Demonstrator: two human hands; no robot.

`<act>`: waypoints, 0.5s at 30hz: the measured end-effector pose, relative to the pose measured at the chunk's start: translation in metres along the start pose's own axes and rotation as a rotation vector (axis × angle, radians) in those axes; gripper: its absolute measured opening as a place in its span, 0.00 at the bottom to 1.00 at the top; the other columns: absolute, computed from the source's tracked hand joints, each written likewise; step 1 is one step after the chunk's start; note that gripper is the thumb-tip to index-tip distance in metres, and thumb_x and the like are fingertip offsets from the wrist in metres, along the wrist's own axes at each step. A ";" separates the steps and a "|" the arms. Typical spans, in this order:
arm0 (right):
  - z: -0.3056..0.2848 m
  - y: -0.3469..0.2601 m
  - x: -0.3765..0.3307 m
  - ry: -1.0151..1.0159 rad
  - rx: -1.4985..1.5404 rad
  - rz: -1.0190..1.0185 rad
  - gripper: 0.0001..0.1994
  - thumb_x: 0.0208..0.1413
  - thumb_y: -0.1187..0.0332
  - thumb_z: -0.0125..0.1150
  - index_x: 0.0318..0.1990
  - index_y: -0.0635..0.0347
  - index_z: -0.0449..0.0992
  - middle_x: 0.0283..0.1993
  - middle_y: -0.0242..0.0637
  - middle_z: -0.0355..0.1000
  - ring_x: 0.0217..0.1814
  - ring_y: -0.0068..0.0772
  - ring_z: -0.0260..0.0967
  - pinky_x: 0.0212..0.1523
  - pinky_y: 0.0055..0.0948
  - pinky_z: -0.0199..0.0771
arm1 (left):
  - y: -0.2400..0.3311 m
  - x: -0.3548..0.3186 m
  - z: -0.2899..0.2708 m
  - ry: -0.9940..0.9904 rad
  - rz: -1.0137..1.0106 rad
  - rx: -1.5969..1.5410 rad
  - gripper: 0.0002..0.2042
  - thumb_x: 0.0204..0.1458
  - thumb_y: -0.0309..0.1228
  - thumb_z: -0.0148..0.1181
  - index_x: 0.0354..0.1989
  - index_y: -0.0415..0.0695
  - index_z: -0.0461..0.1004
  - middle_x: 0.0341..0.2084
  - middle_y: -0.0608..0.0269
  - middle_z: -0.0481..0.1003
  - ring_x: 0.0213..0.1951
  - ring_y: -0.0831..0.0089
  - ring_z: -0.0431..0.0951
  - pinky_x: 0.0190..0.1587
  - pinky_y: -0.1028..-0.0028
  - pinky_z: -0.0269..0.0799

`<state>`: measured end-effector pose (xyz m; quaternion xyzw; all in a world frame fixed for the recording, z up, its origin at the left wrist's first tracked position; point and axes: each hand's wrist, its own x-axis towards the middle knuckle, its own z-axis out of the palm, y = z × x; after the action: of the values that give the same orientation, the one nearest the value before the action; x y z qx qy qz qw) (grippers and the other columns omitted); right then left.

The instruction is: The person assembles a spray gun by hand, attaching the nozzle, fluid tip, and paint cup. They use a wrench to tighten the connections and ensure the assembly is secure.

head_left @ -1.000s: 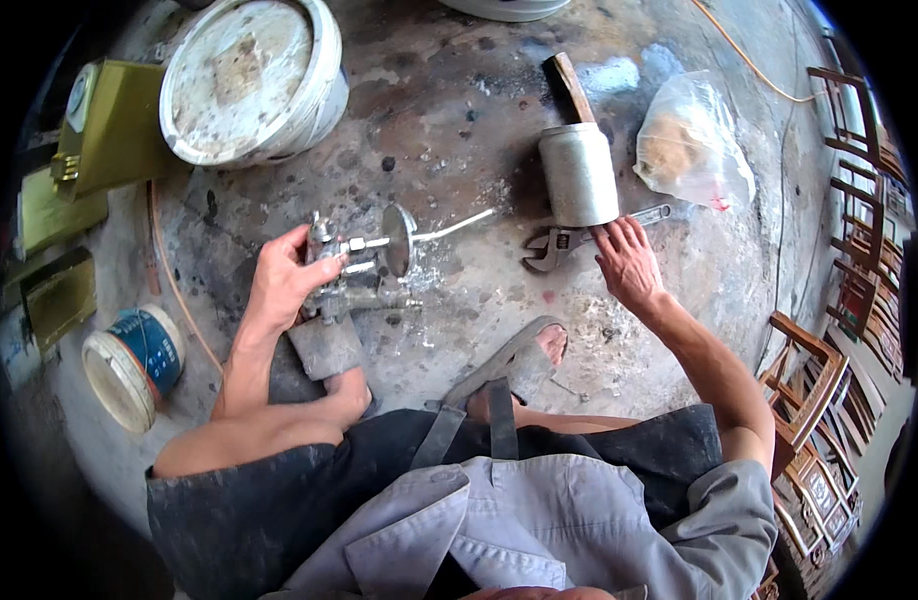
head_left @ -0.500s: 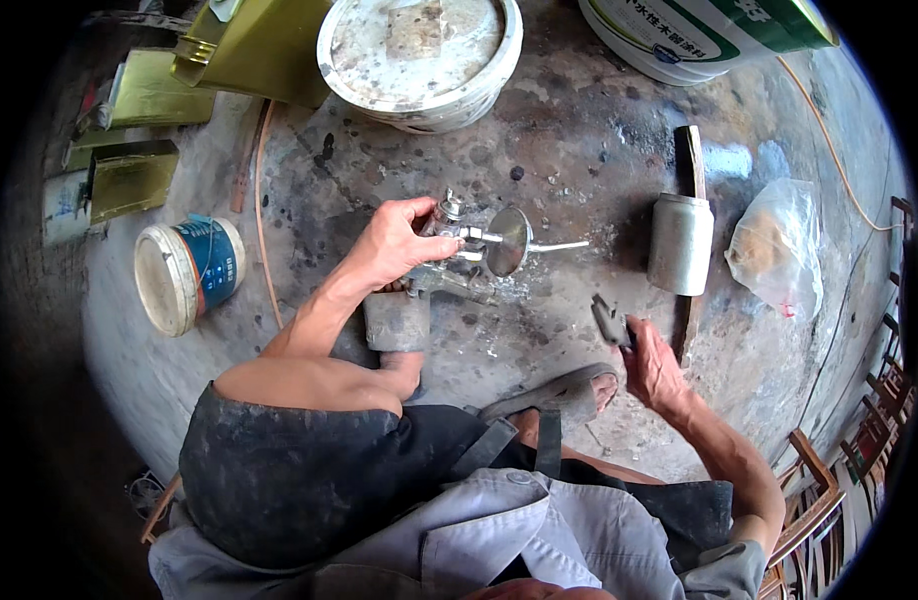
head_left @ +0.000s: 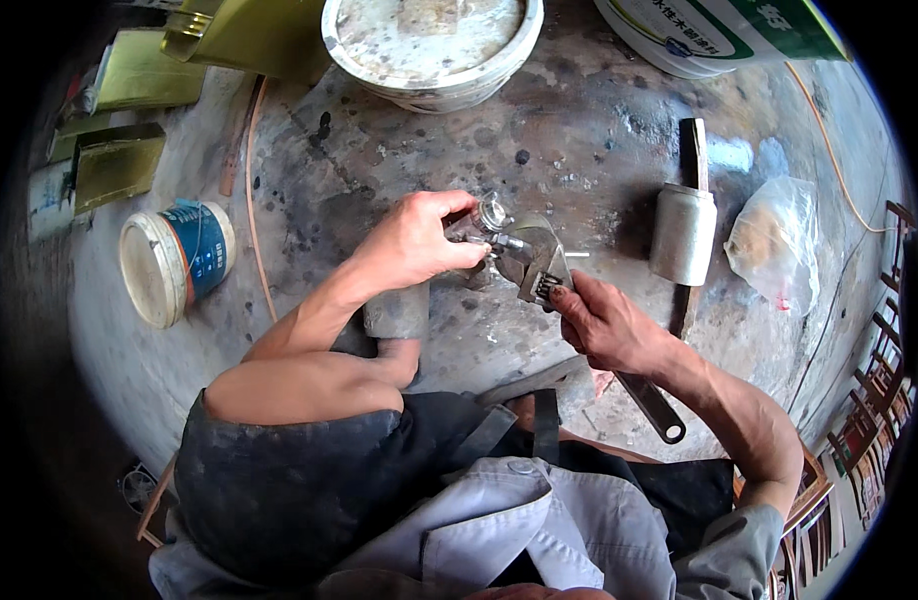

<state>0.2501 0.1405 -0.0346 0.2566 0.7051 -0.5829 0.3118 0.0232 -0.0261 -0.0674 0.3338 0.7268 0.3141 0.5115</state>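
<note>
My left hand (head_left: 419, 238) is closed around a metal spray gun (head_left: 492, 213), holding it above the floor. My right hand (head_left: 614, 322) grips an adjustable wrench (head_left: 651, 403) by its handle. The wrench's jaw end reaches the fitting on the spray gun, in front of the round metal lid; whether the jaws touch the nut I cannot tell. A thin tube (head_left: 577, 254) sticks out to the right behind the wrench. Farther right, a silver metal cup (head_left: 685, 237) rests across a dark flat bar (head_left: 691, 150).
A clear plastic bag (head_left: 776, 245) with tan contents lies right of the cup. A lidded white bucket (head_left: 434, 45) stands ahead, a green-and-white bucket (head_left: 679, 40) far right. Left are a blue-and-white pail (head_left: 207, 255), gold tins (head_left: 151, 72) and a hose (head_left: 251, 180).
My right hand has brought the wrench up and leftward to the spray gun's fitting. My left hand has shifted slightly right with the gun, which is now turned somewhat.
</note>
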 end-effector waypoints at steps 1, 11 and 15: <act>0.001 -0.003 0.002 -0.002 0.001 -0.001 0.21 0.74 0.53 0.45 0.38 0.65 0.65 0.22 0.37 0.67 0.23 0.33 0.65 0.26 0.37 0.65 | 0.002 -0.001 -0.001 -0.003 0.005 0.002 0.17 0.46 0.29 0.69 0.45 0.36 0.78 0.31 0.67 0.78 0.35 0.82 0.73 0.41 0.75 0.71; 0.000 -0.024 0.005 -0.114 0.215 0.176 0.19 0.75 0.54 0.43 0.37 0.61 0.63 0.21 0.29 0.62 0.17 0.23 0.58 0.17 0.29 0.60 | 0.009 -0.006 0.000 0.020 0.057 0.055 0.20 0.45 0.35 0.70 0.46 0.38 0.79 0.33 0.49 0.81 0.36 0.65 0.82 0.43 0.67 0.76; 0.001 -0.023 0.006 -0.148 0.279 0.195 0.19 0.75 0.54 0.43 0.38 0.60 0.62 0.21 0.29 0.61 0.17 0.23 0.58 0.17 0.29 0.60 | 0.009 -0.007 0.003 0.014 0.063 0.033 0.20 0.46 0.35 0.70 0.46 0.38 0.78 0.34 0.49 0.81 0.36 0.64 0.82 0.43 0.67 0.76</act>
<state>0.2295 0.1354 -0.0233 0.3212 0.5642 -0.6594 0.3791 0.0292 -0.0261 -0.0575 0.3627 0.7244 0.3206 0.4908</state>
